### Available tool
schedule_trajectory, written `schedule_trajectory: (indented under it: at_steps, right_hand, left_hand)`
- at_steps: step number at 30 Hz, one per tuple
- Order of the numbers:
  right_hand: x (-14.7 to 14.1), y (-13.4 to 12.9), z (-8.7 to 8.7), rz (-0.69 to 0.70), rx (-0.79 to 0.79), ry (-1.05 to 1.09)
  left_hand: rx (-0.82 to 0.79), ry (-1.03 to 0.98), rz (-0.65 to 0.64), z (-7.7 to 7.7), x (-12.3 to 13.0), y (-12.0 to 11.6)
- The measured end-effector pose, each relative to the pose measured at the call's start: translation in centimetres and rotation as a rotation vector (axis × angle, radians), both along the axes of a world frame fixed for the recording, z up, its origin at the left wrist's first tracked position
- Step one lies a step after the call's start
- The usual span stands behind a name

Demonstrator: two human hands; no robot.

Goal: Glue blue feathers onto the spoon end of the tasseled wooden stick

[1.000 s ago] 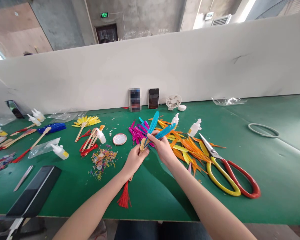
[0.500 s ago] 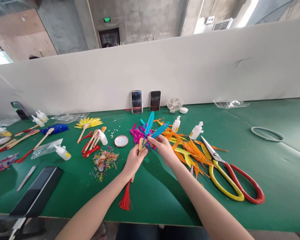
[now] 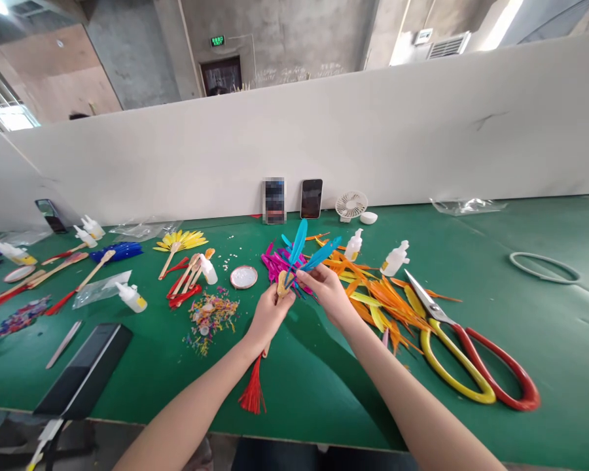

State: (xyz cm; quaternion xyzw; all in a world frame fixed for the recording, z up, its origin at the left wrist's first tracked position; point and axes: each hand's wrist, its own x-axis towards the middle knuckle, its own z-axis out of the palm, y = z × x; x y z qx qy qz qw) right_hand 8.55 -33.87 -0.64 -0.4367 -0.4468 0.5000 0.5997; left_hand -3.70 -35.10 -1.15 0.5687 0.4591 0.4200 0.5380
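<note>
Near the middle of the table, my left hand (image 3: 269, 311) is closed around a flat wooden handle (image 3: 283, 282) with a rounded upper end. A red tassel (image 3: 253, 389) hangs from its lower end onto the table. One blue feather (image 3: 298, 242) points up from the handle's head. With thumb and fingers pinched, my right hand (image 3: 330, 288) grips a second blue feather (image 3: 322, 254), which leans right, its base against the head. The exact contact there is too small to make out. Behind the hands lies a pile of magenta feathers (image 3: 273, 263).
Orange feathers (image 3: 380, 297) and large scissors (image 3: 451, 340) lie right. Glue bottles (image 3: 395, 259) stand behind them. Left are a round white lid (image 3: 244, 277), colourful scraps (image 3: 211, 314), a yellow feather fan (image 3: 181, 241) and a black box (image 3: 86, 369). Phones (image 3: 311, 199) lean on the partition.
The whole scene sits slightly further right as the camera has turned left. Both hands keep their grips, and the feathers have barely shifted against the handle.
</note>
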Motion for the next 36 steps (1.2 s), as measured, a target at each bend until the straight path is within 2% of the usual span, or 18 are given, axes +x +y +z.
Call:
schedule_trajectory:
  at_steps: [10, 24, 31, 33, 36]
  right_hand:
    - [-0.07, -0.06, 0.05, -0.010, -0.105, 0.125]
    - [-0.03, 0.22, -0.34, -0.032, -0.068, 0.067]
    - [0.02, 0.18, -0.12, -0.035, -0.031, 0.050]
    - [-0.08, 0.12, -0.01, 0.000, -0.036, 0.045]
    - [-0.54, 0.09, -0.17, 0.096, -0.085, 0.009]
  left_hand:
    - [-0.097, -0.072, -0.036, 0.20, 0.23, 0.03]
    - [-0.018, -0.001, -0.010, -0.04, 0.15, -0.02]
    - [-0.038, -0.027, -0.011, -0.01, 0.27, -0.03]
    - [-0.034, -0.058, 0.021, -0.02, 0.21, 0.03]
    - [-0.009, -0.154, 0.148, -0.03, -0.02, 0.20]
